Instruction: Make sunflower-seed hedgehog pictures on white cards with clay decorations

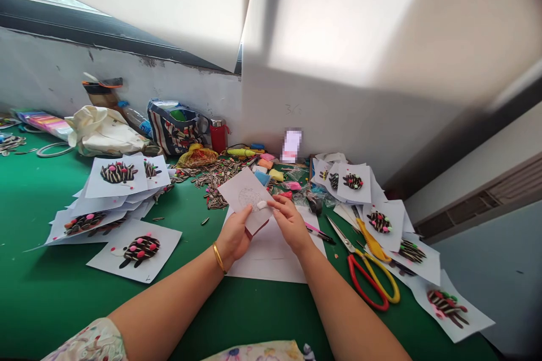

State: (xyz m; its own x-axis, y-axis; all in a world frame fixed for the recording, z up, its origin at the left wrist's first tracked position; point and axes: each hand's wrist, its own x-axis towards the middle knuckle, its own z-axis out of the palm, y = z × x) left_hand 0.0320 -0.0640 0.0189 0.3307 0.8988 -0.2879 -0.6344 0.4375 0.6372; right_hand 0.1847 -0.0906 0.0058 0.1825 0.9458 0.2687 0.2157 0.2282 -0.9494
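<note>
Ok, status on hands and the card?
Left hand and right hand both gripping the paper card above the white sheet. Scissors lie right, clear.

Scissors, sunflower seeds, a red bottle and a striped bag on green table.

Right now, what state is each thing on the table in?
paper card: lifted, tilted, held by both hands
left hand: fingers gripping the card's lower edge
right hand: fingers pinching a white lump on the card
scissors: lying flat, blades shut
red flask: upright
sunflower seeds: scattered loose
striped bag: open
</note>
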